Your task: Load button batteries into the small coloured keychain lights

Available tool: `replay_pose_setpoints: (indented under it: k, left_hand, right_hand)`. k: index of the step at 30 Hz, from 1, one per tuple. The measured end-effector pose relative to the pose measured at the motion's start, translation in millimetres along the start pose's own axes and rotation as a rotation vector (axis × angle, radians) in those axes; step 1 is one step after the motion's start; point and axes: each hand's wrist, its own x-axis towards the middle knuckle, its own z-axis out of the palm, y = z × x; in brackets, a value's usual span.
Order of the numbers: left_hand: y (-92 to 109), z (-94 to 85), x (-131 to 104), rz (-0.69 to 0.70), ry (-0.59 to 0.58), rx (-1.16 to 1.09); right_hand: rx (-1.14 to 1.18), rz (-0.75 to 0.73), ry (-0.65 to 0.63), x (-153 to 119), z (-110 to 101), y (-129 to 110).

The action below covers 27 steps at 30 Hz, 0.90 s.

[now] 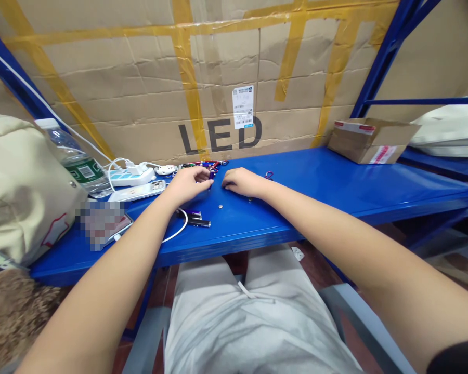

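Between the thumb and fingers of my left hand (189,184) stands a small dark purple tube (211,179), held roughly upright over the blue table. Just to its right, my right hand (244,183) rests low at the tabletop with its fingers curled down; whatever it may be pinching is hidden. A small silver disc (220,206) lies in front of the hands. Several slim dark tubes with silver ends, one of them a black tube (198,223), lie by the front edge. Behind my left hand is a pile of coloured tubes and clasps (218,164), partly covered.
A small clasp with a loop (269,175) lies right of my right hand. On the left are a white power strip (134,175), phone (138,191), water bottle (83,169), cream bag (27,182) and white cable (183,228). An open carton (368,143) stands right; large cardboard (140,93) backs the table.
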Motion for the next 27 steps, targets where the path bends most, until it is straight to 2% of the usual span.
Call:
replay_pose_setpoints:
  k: [4, 7, 9, 11, 15, 18, 24, 27]
  left_hand:
    - [-0.4, 0.3, -0.9, 0.015, 0.002, 0.015]
    - [1.3, 0.4, -2.4, 0.031, -0.015, 0.043]
    - [3.0, 0.8, -3.4, 0.063, -0.067, 0.069]
    - [4.3, 1.6, -3.9, 0.116, -0.126, 0.107]
    - [4.3, 2.8, -3.3, 0.232, -0.146, 0.182]
    - [3.5, 2.7, -2.7, 0.239, -0.133, 0.177]
    - [4.2, 2.7, -3.8, 0.238, -0.154, 0.156]
    - [3.4, 3.6, -4.1, 0.217, -0.167, 0.107]
  right_hand:
    - [0.067, 0.098, 0.07, -4.0, -7.0, 0.6]
    - [0.225, 0.205, 0.23, -5.3, -11.4, -0.5]
    - [0.334, 0.264, 0.341, -5.7, -14.7, -1.5]
    - [0.414, 0.272, 0.393, -6.4, -18.6, -2.9]
    - [0.471, 0.175, 0.347, -9.0, -24.7, -4.7]
    - [0.447, 0.116, 0.289, -10.3, -24.0, -3.7]
    - [0.628, 0.194, 0.265, -10.8, -18.2, -5.0]
    - [0.648, 0.225, 0.262, -12.3, -19.9, -8.8]
